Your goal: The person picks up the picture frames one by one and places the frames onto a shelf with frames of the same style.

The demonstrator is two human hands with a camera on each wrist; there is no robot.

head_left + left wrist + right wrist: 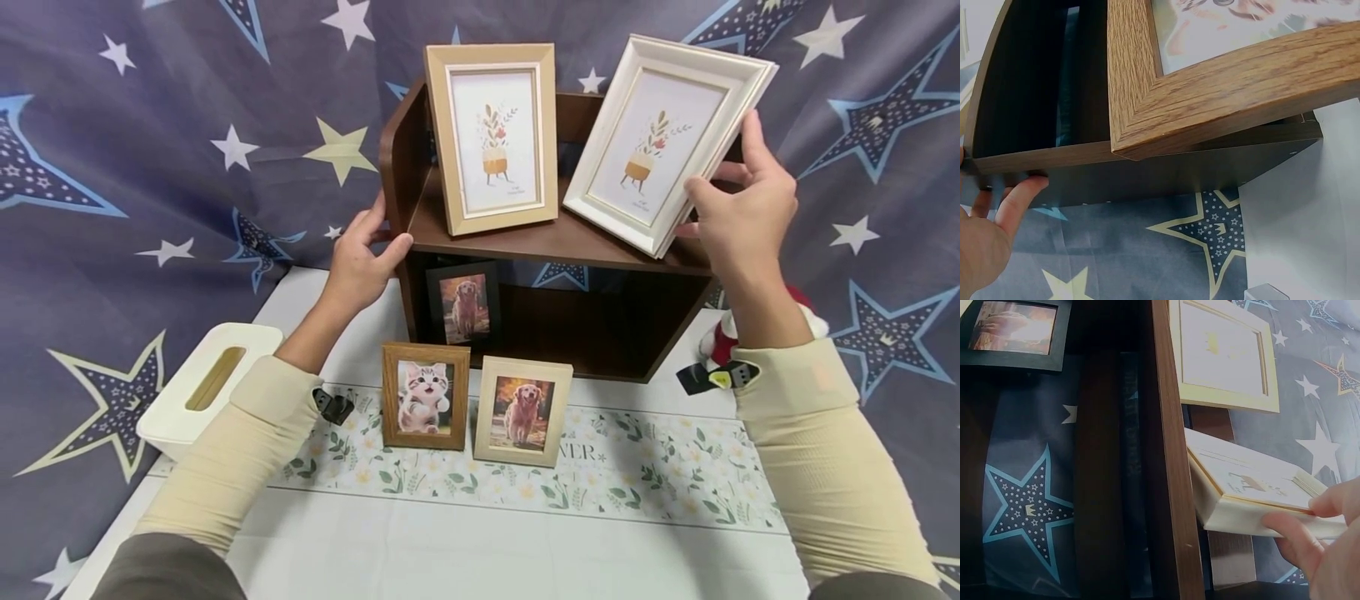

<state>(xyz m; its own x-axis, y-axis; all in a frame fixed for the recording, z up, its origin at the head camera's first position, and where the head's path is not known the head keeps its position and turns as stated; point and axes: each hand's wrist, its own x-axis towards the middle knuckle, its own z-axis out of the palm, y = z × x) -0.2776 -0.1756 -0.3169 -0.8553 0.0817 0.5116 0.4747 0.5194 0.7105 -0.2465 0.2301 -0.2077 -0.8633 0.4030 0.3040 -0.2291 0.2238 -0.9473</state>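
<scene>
My right hand grips the right edge of a white picture frame, which tilts clockwise over the upper shelf of a dark brown shelf unit. In the right wrist view, thumb and fingers pinch that white frame at its side. My left hand holds the unit's left side panel, thumb on its front edge; the left wrist view shows these fingers against the panel. A tan picture frame with the same plant print stands on the upper shelf, left of the white one.
A black frame with a dog picture stands in the lower compartment. In front stand a brown wooden cat frame and a beige dog frame. A white tissue box sits left; a red-and-white plush figure is partly hidden at right.
</scene>
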